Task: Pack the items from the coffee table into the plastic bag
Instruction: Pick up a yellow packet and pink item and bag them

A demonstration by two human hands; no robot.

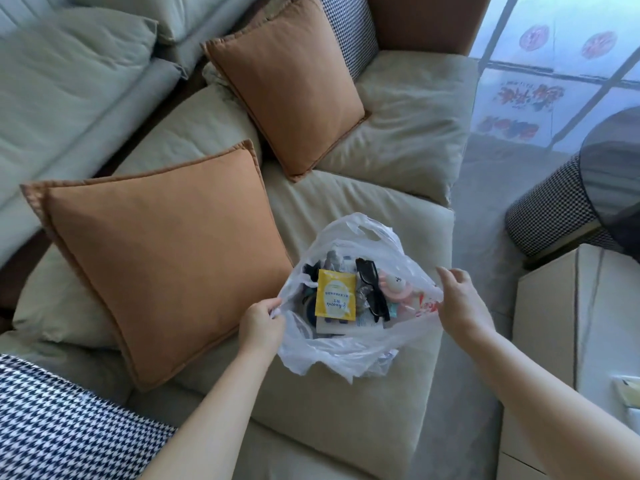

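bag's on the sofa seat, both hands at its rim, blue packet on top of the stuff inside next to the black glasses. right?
Wrong on one point: the packet is yellow, not blue. The head view shows it lying on top of the contents beside the black glasses. The rest holds: the plastic bag sits on the sofa seat, left hand and right hand at its rim.

1. Bag (pixel 349 355): clear, whitish plastic, red print at its 3 o'clock edge.
2. Packet (pixel 335 294) inside: yellow, with a pale circle.
3. Glasses (pixel 372 292) at the packet's 3 o'clock: black.
4. Toy (pixel 394 284): pink and white.
5. Two pillows (pixel 166 251): plain orange-brown.
6. Sofa (pixel 346 393): pale beige-green.
7. Cushion (pixel 62 424) at 7 o'clock: black-and-white houndstooth.
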